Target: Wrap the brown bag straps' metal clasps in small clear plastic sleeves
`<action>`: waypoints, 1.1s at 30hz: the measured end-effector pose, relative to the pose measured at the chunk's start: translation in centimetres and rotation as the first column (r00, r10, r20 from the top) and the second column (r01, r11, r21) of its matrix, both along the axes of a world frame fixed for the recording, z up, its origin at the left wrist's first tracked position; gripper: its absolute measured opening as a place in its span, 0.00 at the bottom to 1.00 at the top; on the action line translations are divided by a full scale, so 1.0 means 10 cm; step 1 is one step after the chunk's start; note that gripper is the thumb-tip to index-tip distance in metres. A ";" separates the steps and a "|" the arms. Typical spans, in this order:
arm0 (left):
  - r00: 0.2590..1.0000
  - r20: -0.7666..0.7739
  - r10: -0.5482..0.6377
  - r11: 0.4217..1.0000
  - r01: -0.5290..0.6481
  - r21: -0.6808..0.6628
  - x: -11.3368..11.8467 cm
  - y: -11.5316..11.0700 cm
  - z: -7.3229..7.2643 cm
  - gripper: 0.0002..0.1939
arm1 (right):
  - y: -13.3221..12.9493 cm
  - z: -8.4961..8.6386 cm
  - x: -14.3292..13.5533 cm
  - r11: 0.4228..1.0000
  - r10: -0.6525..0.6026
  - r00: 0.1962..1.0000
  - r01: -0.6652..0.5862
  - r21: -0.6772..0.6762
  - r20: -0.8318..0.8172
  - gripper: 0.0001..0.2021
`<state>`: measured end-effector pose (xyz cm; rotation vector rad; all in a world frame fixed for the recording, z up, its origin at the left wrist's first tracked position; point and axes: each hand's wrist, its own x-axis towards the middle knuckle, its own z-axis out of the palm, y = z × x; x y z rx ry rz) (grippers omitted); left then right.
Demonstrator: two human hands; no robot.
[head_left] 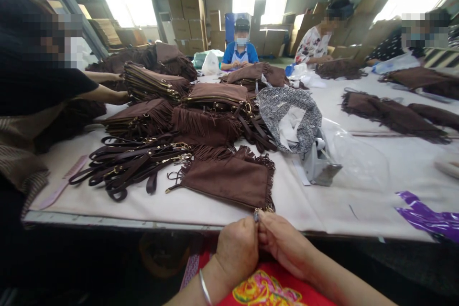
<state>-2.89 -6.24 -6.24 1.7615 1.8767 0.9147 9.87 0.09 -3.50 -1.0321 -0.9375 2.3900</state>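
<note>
Worktop (107,222) has a pale cloth (333,205) over it, w/ cartons (190,28) stacked by the far wall & co-workers sat beyond. Our brown fringed bag (225,179) lies flat near the front edge, up & mostly to the left of our hands. Its long axis goes roughly L-R, the R end a bit nearer us; that near R corner, w/ its metal bits (267,210), sits right at our fingertips. R hand (281,236) is the nearer one to that corner; L hand (238,244) is just beside it, knuckles up.

Grip, both sides: closed. L is fisted, R pinched in, & they meet at a small grey bit (256,216). Can't tell which fingers have hold of it, or if it's joined to the bag.

Beyond the bag we've more bags (215,93) in piles; straps (132,165) to its left, then a comb (64,184). Tape dispenser (321,169) is off right.
</note>
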 end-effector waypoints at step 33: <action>0.012 0.988 0.151 0.883 -0.451 -0.130 -0.61 0.76 0.89 0.12 | 0.21 0.20 0.82 0.865 0.073 0.966 -0.185 0.467 0.247 0.11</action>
